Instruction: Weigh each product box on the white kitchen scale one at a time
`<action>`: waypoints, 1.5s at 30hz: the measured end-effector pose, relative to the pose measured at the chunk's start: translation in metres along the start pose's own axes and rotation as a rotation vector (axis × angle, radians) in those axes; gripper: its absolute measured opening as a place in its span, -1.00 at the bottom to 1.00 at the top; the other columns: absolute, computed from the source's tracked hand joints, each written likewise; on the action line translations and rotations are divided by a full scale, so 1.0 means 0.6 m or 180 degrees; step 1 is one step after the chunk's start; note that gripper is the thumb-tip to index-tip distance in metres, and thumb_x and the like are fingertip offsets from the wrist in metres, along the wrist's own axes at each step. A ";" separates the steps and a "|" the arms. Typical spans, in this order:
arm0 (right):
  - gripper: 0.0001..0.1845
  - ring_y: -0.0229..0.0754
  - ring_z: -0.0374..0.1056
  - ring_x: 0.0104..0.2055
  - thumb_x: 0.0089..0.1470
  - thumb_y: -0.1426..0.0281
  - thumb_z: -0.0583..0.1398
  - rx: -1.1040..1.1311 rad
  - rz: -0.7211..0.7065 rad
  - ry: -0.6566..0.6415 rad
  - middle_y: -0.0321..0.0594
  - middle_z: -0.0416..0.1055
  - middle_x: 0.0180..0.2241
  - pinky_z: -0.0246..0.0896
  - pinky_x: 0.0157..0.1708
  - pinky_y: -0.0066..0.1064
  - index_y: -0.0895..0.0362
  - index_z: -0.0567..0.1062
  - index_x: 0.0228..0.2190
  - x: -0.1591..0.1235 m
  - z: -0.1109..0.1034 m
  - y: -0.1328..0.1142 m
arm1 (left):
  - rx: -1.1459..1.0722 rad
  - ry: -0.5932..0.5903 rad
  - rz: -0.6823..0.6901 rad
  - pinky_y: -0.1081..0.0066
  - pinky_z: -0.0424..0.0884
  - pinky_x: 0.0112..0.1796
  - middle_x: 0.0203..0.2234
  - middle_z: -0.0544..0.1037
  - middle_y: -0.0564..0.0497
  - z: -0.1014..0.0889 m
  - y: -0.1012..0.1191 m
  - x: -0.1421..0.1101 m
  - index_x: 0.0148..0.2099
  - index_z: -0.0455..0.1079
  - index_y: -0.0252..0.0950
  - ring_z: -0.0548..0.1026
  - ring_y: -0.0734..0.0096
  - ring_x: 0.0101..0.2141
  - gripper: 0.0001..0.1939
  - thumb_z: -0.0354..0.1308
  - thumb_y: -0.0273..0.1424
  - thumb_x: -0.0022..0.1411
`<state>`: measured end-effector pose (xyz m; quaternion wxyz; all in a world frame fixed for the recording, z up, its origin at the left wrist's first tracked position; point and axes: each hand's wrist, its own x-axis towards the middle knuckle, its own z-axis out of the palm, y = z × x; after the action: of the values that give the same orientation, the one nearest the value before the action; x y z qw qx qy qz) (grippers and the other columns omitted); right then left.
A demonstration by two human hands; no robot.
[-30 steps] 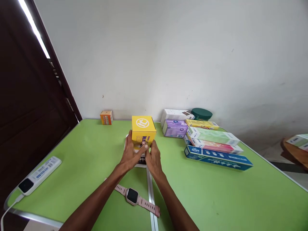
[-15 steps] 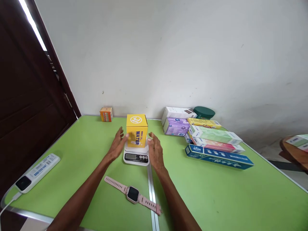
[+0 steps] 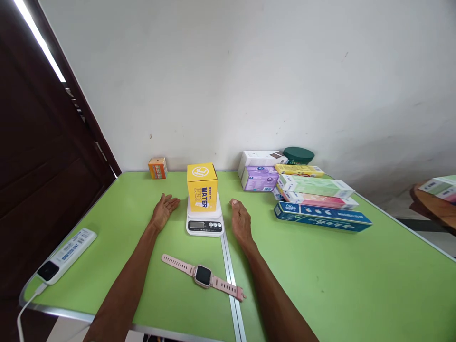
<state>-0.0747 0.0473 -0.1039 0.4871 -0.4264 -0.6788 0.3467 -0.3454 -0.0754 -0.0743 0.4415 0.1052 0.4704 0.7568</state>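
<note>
A yellow box (image 3: 202,187) printed with WATER stands upright on a white kitchen scale (image 3: 205,229) whose display and buttons face me. To the left of the box, my left hand (image 3: 164,210) rests near the table with its palm turned up and fingers stretched out, touching nothing but perhaps the tabletop. My right hand (image 3: 242,221) is on the other side, just right of the scale, fingers extended and apart from the box. In front of the scale lies a pink-strapped smartwatch (image 3: 203,276), laid out flat.
A small orange box (image 3: 157,168) stands by the wall. At right are a purple pack (image 3: 260,178), a green-white box (image 3: 316,185), a long blue box (image 3: 322,216) and a dark green lid (image 3: 298,155). A white device with a cable (image 3: 67,256) lies left on the green table (image 3: 320,294).
Both my hands have drawn away from the yellow box, the left one outward and turning palm up, the right one slightly rightward. The box stays on the scale.
</note>
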 end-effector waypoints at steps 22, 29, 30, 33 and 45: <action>-0.16 0.16 0.31 0.39 0.42 -0.20 -0.11 0.0256 -0.0596 0.0283 0.13 0.48 0.28 0.12 0.42 0.20 0.14 0.52 0.24 -0.006 0.016 -0.043 | 0.1637 -0.0146 0.1607 -0.06 0.12 0.45 0.45 0.28 -0.29 0.091 0.002 -0.071 0.49 0.10 -0.11 0.26 -0.14 0.46 -0.02 0.50 -0.06 0.19; -0.15 0.15 0.34 0.38 0.40 -0.23 -0.06 0.0956 -0.0267 -0.0231 0.12 0.45 0.31 0.20 0.42 0.16 0.14 0.48 0.28 -0.033 0.064 -0.086 | 0.2125 -0.0008 0.2005 -0.10 -0.05 0.51 0.49 0.09 -0.42 0.213 -0.065 -0.088 0.57 -0.15 -0.23 -0.03 -0.25 0.55 0.38 0.65 -0.14 -0.06; -0.16 0.14 0.34 0.38 0.40 -0.23 -0.06 0.0981 -0.0269 -0.0254 0.11 0.46 0.30 0.20 0.42 0.14 0.13 0.49 0.28 -0.035 0.065 -0.089 | 0.2116 0.0097 0.2095 -0.12 -0.05 0.51 0.48 0.08 -0.43 0.220 -0.071 -0.084 0.56 -0.16 -0.25 -0.03 -0.25 0.55 0.37 0.65 -0.14 -0.04; -0.18 0.13 0.34 0.39 0.41 -0.23 -0.07 0.0955 -0.0328 -0.0351 0.07 0.46 0.31 0.18 0.44 0.11 0.08 0.49 0.26 -0.042 0.062 -0.098 | 0.2044 0.0312 0.2327 -0.16 0.03 0.48 0.45 0.14 -0.45 0.225 -0.076 -0.076 0.52 -0.10 -0.26 0.04 -0.28 0.53 0.29 0.63 -0.14 -0.02; -0.29 0.13 0.32 0.43 0.44 -0.16 0.03 0.0642 -0.1398 -0.1158 0.00 0.47 0.32 0.22 0.44 0.14 0.00 0.48 0.32 -0.030 0.131 -0.210 | 0.1966 0.1745 0.2299 -0.04 0.37 0.31 0.19 0.46 -0.17 0.071 0.092 -0.031 0.18 0.17 -0.10 0.43 -0.14 0.29 -0.09 0.64 -0.25 -0.10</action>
<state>-0.1771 -0.0232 -0.0213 0.4608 -0.1497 -0.7930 0.3694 -0.3413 -0.0728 -0.0025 -0.0365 0.1836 0.7025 0.6867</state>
